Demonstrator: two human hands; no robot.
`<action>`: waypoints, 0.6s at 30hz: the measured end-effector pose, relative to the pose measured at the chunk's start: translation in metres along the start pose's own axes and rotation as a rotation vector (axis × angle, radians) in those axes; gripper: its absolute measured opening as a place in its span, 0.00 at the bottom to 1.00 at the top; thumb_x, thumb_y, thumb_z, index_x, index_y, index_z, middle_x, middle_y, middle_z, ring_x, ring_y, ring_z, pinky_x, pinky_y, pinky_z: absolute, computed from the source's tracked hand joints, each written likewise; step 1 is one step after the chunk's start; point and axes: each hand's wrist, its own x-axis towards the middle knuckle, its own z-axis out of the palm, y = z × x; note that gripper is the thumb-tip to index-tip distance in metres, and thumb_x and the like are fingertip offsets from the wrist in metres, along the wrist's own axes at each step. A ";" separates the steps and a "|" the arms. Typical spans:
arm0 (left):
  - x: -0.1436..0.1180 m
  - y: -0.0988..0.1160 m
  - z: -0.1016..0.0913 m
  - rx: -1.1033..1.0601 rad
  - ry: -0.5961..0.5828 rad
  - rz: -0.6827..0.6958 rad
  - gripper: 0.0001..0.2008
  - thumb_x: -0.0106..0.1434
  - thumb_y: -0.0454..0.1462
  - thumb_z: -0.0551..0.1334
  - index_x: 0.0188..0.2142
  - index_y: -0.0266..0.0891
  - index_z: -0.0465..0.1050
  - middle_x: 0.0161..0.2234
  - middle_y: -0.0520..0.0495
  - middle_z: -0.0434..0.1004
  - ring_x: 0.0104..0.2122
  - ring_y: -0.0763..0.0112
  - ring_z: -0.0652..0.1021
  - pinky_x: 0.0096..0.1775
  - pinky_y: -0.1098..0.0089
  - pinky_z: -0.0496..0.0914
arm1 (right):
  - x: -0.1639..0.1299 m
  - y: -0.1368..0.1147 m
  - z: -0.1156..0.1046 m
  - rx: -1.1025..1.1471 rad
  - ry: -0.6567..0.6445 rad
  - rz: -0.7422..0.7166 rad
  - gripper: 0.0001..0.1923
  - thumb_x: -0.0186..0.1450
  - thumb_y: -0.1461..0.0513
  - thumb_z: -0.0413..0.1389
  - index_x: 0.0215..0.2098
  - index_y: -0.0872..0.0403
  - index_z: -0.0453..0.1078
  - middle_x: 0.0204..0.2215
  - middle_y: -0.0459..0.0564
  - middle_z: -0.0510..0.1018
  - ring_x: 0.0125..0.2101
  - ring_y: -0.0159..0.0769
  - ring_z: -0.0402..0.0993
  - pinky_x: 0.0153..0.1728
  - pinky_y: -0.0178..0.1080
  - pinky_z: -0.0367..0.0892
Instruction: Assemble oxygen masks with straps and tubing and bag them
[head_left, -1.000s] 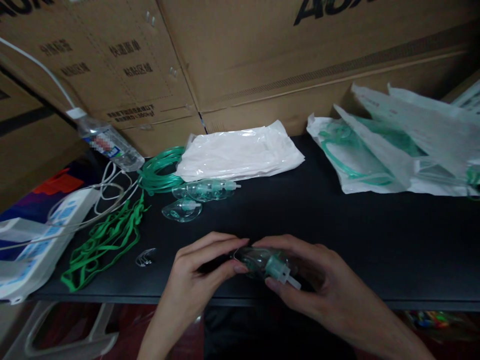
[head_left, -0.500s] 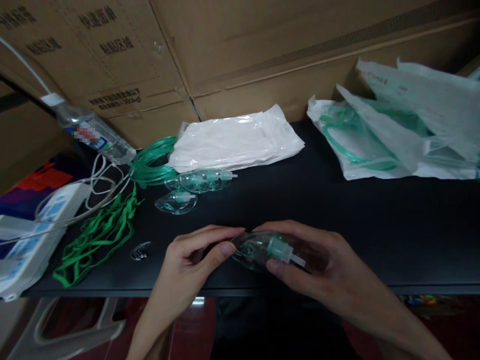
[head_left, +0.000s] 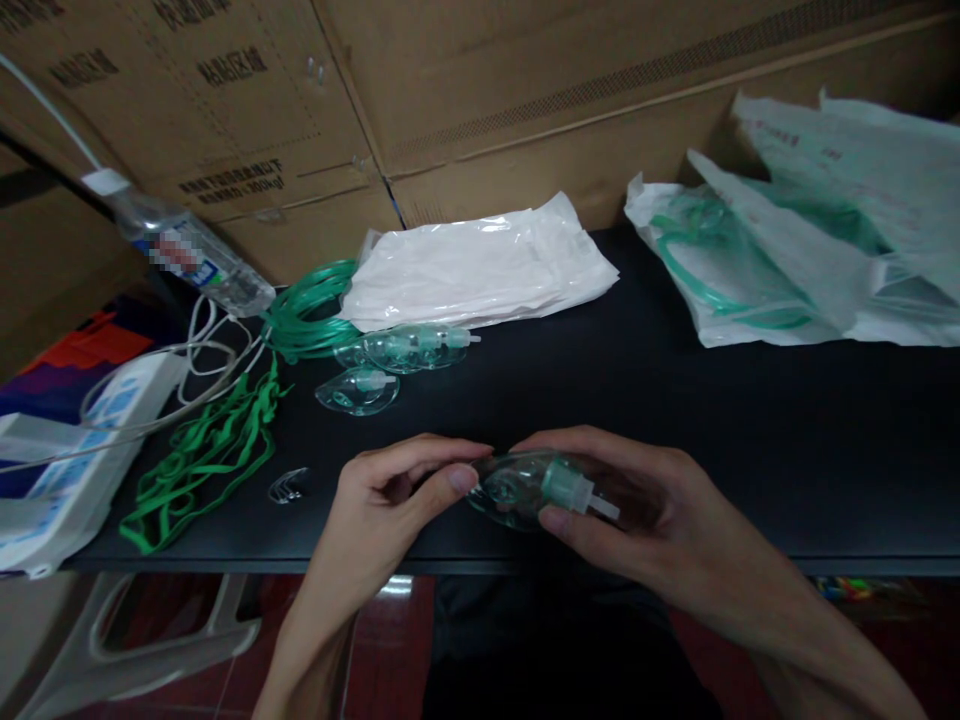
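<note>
A clear oxygen mask (head_left: 525, 487) with a pale green connector sits between both hands, just above the front edge of the black table (head_left: 750, 440). My right hand (head_left: 637, 510) wraps around its body, thumb under the connector. My left hand (head_left: 390, 495) pinches the mask's left rim with thumb and fingers. Two more clear masks (head_left: 358, 390) (head_left: 409, 347) lie further back on the table, apart from my hands.
Coiled green tubing (head_left: 304, 310), green elastic straps (head_left: 202, 455) and a small clear clip (head_left: 289, 487) lie to the left. White pouches (head_left: 480, 270) lie behind; packaged masks (head_left: 757, 270) at right. A water bottle (head_left: 180, 250), cables and a white device (head_left: 52, 480) at far left. Cardboard boxes (head_left: 525, 90) form the back wall.
The mask has been turned in my hands so its connector points more to the right. Both hands stay closed on it. The camera view has shifted slightly.
</note>
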 end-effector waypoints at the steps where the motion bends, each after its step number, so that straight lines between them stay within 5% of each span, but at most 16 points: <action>1: 0.000 0.000 0.000 0.003 0.009 0.000 0.06 0.60 0.36 0.72 0.36 0.48 0.88 0.31 0.52 0.88 0.30 0.71 0.83 0.32 0.79 0.74 | 0.000 0.000 0.000 -0.001 0.003 -0.003 0.15 0.63 0.65 0.67 0.47 0.44 0.81 0.39 0.41 0.86 0.39 0.34 0.83 0.40 0.31 0.76; 18: -0.004 -0.001 0.000 -0.037 -0.026 -0.054 0.05 0.62 0.38 0.70 0.36 0.44 0.88 0.31 0.50 0.88 0.31 0.68 0.83 0.34 0.75 0.75 | -0.002 -0.001 -0.002 -0.076 -0.052 -0.039 0.14 0.62 0.65 0.64 0.46 0.49 0.79 0.38 0.45 0.83 0.36 0.34 0.78 0.36 0.34 0.73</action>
